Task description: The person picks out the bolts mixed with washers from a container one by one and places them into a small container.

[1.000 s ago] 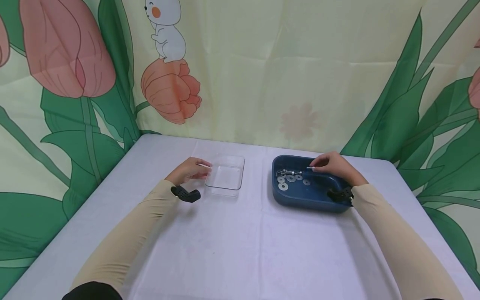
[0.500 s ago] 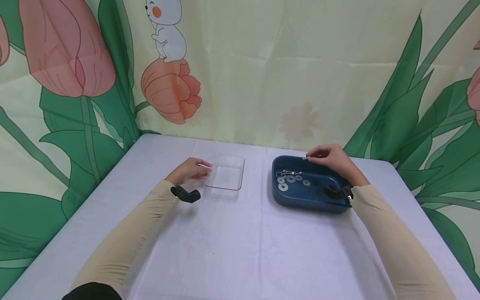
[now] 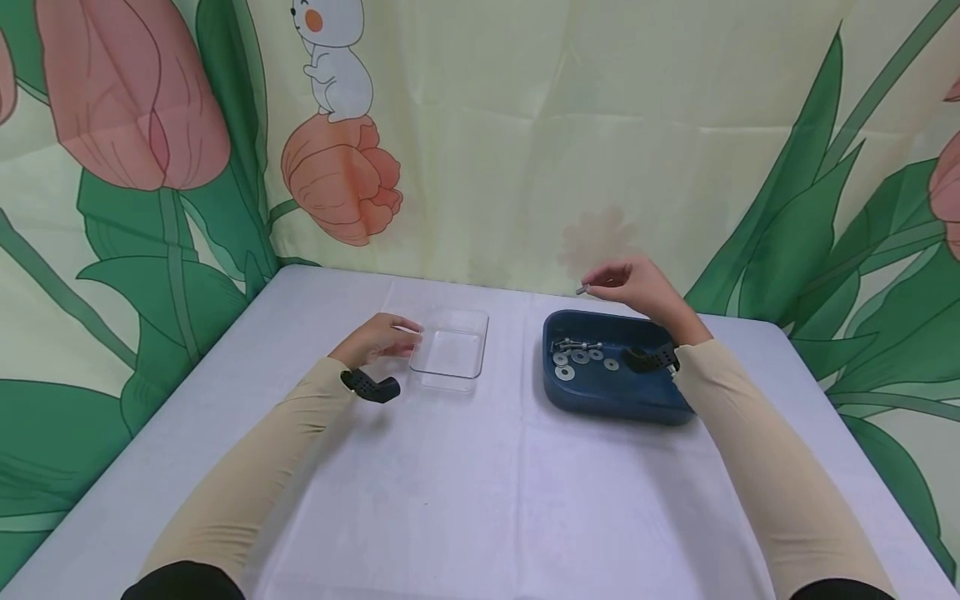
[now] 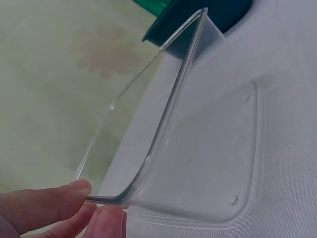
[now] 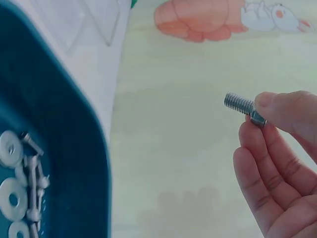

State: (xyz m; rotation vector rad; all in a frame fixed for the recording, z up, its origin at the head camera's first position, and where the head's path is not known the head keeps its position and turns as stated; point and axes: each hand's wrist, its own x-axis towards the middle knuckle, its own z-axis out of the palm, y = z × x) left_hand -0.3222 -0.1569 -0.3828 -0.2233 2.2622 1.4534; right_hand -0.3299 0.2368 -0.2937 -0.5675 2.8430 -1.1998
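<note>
My right hand [image 3: 633, 287] is raised over the back rim of the blue tray [image 3: 615, 408]. Between thumb and fingers it pinches a short silver bolt [image 5: 239, 103], whose threaded end points away from the hand. My left hand [image 3: 382, 337] is at the left side of a clear plastic box [image 3: 448, 377]. In the left wrist view its thumb and fingers [image 4: 74, 191] grip one corner of the box's rim. The inside of the box shows only its bare floor.
Inside the blue tray lie several flat washers [image 3: 565, 372] and a small pile of bolts [image 3: 576, 344]. White cloth [image 3: 450, 483] covers the table, and a flower-printed curtain [image 3: 487, 150] hangs behind its back edge. A black strap is on each wrist.
My right hand has risen out of the blue tray with the bolt and shifted left and back, past the tray's far rim. The left hand and the clear box have stayed in place.
</note>
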